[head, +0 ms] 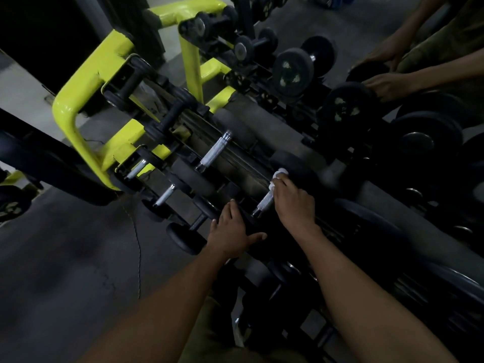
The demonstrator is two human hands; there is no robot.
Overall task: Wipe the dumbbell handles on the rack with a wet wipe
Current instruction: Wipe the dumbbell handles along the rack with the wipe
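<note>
The wet wipe (278, 177) sits bunched on the near dumbbell's handle (265, 203), gripped around it by the right hand (294, 203). The left hand (233, 233), fingers spread, presses the near weight head (251, 226), probably preventing rolling on the rack (86, 82).

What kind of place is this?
Most likely a gym's free-weight area: black dumbbells lined up on a yellow-framed rack, with knurled steel handles in view.

Both hands reach forward: left (234, 231) spread flat, right (294, 203) curled gripping.
</note>
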